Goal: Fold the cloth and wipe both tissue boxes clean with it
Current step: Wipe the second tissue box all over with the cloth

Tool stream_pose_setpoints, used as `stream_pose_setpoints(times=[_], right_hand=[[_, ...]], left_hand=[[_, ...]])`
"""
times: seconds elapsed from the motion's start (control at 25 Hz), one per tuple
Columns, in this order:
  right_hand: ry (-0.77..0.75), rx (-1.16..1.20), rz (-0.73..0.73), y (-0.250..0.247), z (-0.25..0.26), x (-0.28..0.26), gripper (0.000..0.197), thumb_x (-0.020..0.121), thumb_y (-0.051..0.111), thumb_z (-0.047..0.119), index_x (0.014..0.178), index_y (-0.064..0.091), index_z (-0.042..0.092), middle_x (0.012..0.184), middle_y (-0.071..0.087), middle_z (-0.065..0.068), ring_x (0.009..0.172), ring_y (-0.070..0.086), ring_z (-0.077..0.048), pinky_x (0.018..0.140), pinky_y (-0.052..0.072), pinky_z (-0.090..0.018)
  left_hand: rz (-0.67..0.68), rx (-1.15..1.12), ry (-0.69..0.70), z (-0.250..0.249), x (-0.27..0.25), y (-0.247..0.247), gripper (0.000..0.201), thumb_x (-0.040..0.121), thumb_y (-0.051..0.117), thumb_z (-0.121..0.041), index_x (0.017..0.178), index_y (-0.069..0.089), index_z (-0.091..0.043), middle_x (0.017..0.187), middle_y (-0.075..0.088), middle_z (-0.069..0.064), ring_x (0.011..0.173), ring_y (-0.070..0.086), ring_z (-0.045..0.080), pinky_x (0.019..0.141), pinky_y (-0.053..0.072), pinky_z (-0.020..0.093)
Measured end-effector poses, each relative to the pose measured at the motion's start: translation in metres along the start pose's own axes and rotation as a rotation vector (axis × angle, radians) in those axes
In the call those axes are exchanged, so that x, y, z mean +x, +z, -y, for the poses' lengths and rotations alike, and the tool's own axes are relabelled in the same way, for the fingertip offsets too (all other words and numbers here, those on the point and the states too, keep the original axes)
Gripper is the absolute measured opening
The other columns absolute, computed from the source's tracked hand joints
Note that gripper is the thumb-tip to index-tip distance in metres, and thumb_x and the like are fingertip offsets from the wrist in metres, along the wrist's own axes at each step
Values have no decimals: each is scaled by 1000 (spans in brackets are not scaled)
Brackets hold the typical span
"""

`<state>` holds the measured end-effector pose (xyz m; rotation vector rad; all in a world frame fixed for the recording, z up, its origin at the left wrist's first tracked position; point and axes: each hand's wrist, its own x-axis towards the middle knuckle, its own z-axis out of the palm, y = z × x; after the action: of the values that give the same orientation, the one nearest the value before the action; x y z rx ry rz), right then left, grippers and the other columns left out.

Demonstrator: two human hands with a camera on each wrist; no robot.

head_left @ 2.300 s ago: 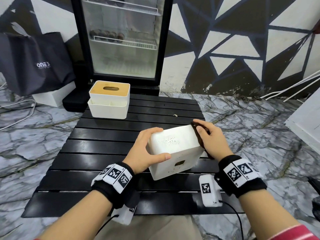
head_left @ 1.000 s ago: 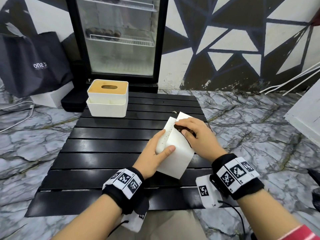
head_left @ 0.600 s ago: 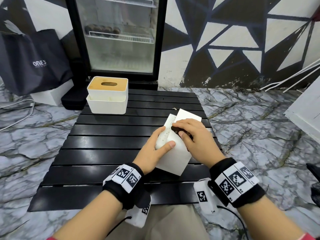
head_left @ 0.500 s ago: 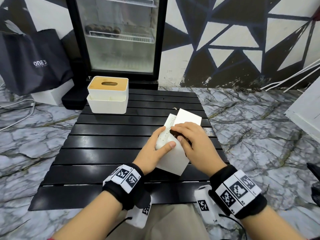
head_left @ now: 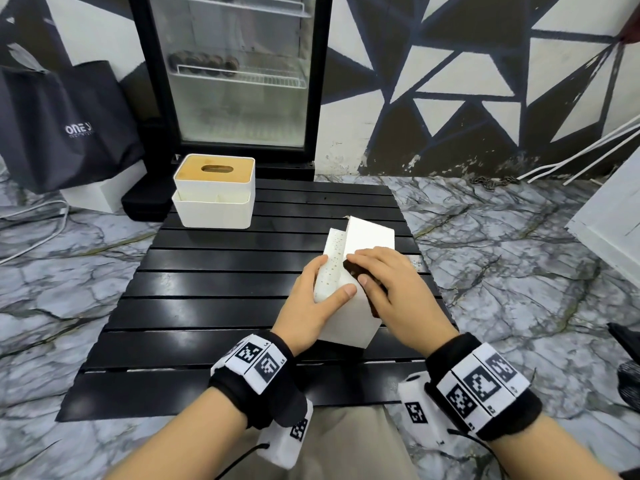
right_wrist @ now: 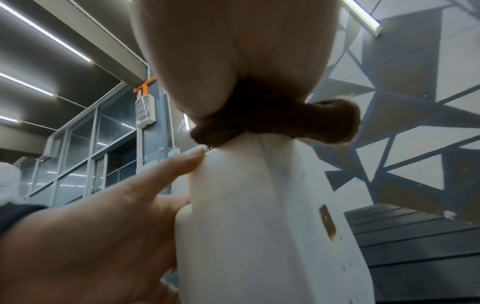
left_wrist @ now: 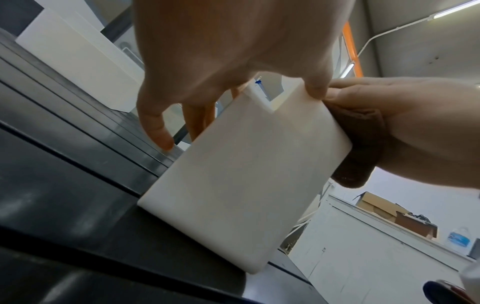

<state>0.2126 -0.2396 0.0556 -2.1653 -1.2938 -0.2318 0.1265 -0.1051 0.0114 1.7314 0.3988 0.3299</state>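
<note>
A white tissue box [head_left: 346, 317] stands tilted on one edge on the black slatted table [head_left: 214, 299], right of centre. My left hand [head_left: 323, 287] grips it from the left, thumb on the near face and fingers on the dotted side. My right hand [head_left: 377, 275] holds a folded dark brown cloth [head_left: 354, 270] and presses it onto the box's upper right face. The wrist views show the cloth [left_wrist: 361, 148] [right_wrist: 272, 121] bunched between that palm and the box [left_wrist: 246, 185] [right_wrist: 246, 226]. A second white tissue box with a wooden lid [head_left: 214, 192] sits at the table's back left.
A glass-door fridge [head_left: 239, 74] stands just behind the table. A dark bag [head_left: 62, 126] and a white box [head_left: 100, 195] sit on the marble floor at the left. A white panel [head_left: 609, 230] is at the right edge.
The box went from lying slanted in both hands to standing on edge. My right hand moved the cloth from the box's right side onto its upper face and slid it nearer to me.
</note>
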Motion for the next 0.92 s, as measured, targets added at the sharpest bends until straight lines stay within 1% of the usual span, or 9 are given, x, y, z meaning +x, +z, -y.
stream_pose_setpoints(times=[0.08, 0.24, 0.28, 0.36, 0.44, 0.6, 0.72, 0.8, 0.92], right_hand=[[54, 24, -8, -3, -3, 3, 31, 92, 45, 20, 119, 58, 17, 119, 57, 3, 115, 42, -11, 97, 18, -5], [129, 0, -65, 4, 5, 6, 35, 88, 41, 20, 119, 58, 14, 118, 58, 0, 115, 45, -19, 99, 29, -22], [143, -30, -85, 6, 9, 4, 38, 87, 40, 20, 120, 57, 13, 119, 58, -1, 115, 45, -20, 99, 32, -27], [130, -140, -132, 11, 19, -6, 40, 87, 38, 20, 124, 53, 12, 119, 56, -3, 113, 45, -21, 97, 35, -32], [76, -202, -128, 13, 23, -14, 43, 88, 34, 22, 126, 51, 12, 120, 55, -4, 112, 46, -21, 96, 38, -34], [100, -109, -13, 3, 12, 1, 46, 89, 29, 27, 127, 50, 14, 122, 55, -2, 115, 45, -21, 98, 39, -37], [121, -110, -57, 6, 14, 3, 44, 88, 32, 23, 127, 50, 13, 122, 55, -2, 116, 45, -21, 99, 36, -34], [77, -134, -95, 10, 17, -8, 42, 89, 34, 22, 126, 51, 14, 120, 55, -2, 114, 46, -20, 98, 35, -32], [47, -93, -62, 7, 12, -6, 47, 88, 28, 30, 125, 52, 15, 119, 56, 0, 113, 46, -18, 98, 35, -31]], left_hand=[[0, -16, -19, -3, 2, 0, 91, 57, 57, -71, 137, 34, -37, 134, 47, -6, 120, 49, 11, 104, 41, 33], [17, -89, -54, -8, 4, -2, 67, 83, 62, -51, 139, 34, -29, 136, 48, 0, 118, 52, 14, 101, 43, 32], [27, -90, -52, -8, 5, -3, 64, 85, 61, -48, 140, 34, -29, 136, 48, 0, 119, 52, 14, 101, 43, 31], [35, -102, -50, -6, 4, -3, 67, 81, 63, -52, 138, 34, -31, 135, 48, -1, 120, 52, 13, 103, 43, 31], [37, -108, -45, -5, 5, -3, 71, 73, 62, -57, 135, 35, -34, 134, 48, -1, 121, 51, 13, 104, 42, 33], [41, -97, -53, -5, 8, -4, 72, 68, 60, -59, 132, 35, -37, 134, 48, 0, 119, 52, 16, 103, 44, 38], [46, -50, -47, -4, 8, -4, 83, 61, 60, -70, 134, 33, -38, 135, 47, -1, 118, 53, 15, 103, 44, 39], [53, -25, -36, -2, 8, -3, 90, 58, 57, -75, 136, 32, -37, 135, 46, -1, 120, 51, 14, 105, 42, 39], [53, 6, -26, -2, 8, -4, 92, 57, 54, -76, 137, 31, -35, 136, 45, -1, 120, 51, 14, 105, 41, 39]])
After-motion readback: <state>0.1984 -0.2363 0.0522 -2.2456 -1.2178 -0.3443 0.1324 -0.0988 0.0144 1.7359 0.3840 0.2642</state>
